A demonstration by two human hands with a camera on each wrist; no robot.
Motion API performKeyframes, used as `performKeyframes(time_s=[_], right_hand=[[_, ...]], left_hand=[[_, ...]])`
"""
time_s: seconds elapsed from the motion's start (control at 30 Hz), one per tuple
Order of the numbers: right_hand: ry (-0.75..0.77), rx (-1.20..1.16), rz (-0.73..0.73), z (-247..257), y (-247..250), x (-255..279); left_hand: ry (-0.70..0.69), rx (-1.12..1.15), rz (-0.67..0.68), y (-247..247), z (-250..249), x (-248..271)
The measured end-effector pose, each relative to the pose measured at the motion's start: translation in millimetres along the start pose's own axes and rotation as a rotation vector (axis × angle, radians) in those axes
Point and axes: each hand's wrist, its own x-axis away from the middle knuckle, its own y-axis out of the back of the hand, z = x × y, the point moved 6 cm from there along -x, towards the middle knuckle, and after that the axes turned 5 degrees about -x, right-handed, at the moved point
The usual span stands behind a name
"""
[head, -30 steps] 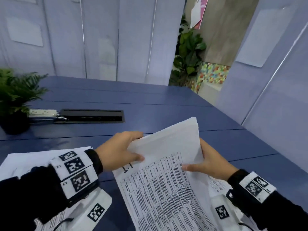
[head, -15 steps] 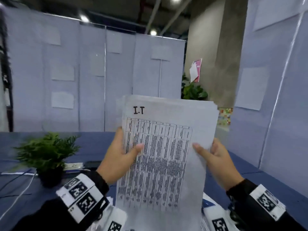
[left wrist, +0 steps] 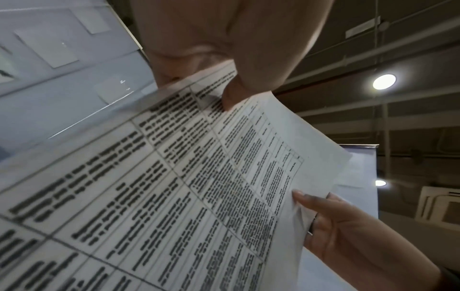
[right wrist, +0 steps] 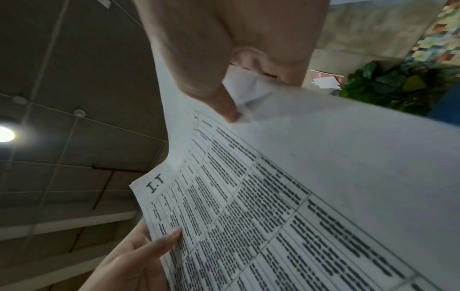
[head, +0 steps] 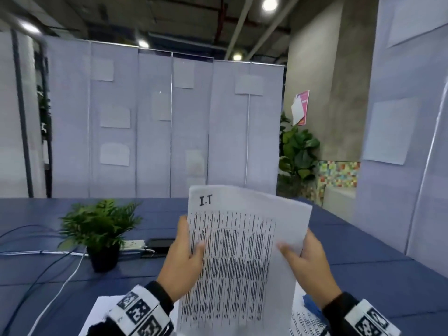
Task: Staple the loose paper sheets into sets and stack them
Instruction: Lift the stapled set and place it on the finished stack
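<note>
Both hands (head: pixel 184 260) grip upright paper sheets (head: pixel 240 258) headed "I.T".

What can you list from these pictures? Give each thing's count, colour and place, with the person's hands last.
paper sheets: one bundle, white with black print, held upright above the table
other papers: several, white, lying on the table below
table: one, blue
potted plant: one, green in a black pot, on the table at left
power strip: one, white, behind the pot
left hand: grips the bundle's left edge
right hand: grips its right edge
</note>
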Motion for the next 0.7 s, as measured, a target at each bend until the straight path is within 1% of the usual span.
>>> performKeyframes(time_s=[0.07,0.13,0.2,0.27,0.37,0.43,0.5,0.57,0.6,0.63,0.7], right_hand=[[0.081,-0.015,-0.036,21,1,-11],[0.126,-0.057,-0.032,37,2,-18],[0.113,-0.065,-0.022,36,1,-14],[0.047,-0.036,-0.018,21,-1,-2],[-0.04,-0.024,-0.017,4,-7,14],[-0.014,-0.036,-0.045,16,-10,9],[0.07,-0.056,-0.067,39,-11,-1],[0.158,-0.076,-0.057,58,-14,-8],[0.176,-0.085,-0.051,61,-14,-8],[0.174,-0.089,-0.045,61,-15,-7],[0.094,-0.055,-0.027,40,-18,3]], left_hand=[[-0.05,0.011,-0.051,11,-16,-13],[-0.076,0.037,-0.089,19,-28,-18],[-0.068,0.068,-0.096,20,-28,-14],[-0.006,0.083,-0.084,16,-15,0],[0.039,0.071,-0.06,7,-1,11],[0.01,0.036,-0.074,10,-7,4],[-0.039,0.03,-0.119,20,-20,-9],[-0.071,0.048,-0.154,29,-34,-17],[-0.076,0.05,-0.165,32,-37,-18],[-0.074,0.052,-0.171,34,-38,-16],[-0.022,0.065,-0.15,30,-28,-4]])
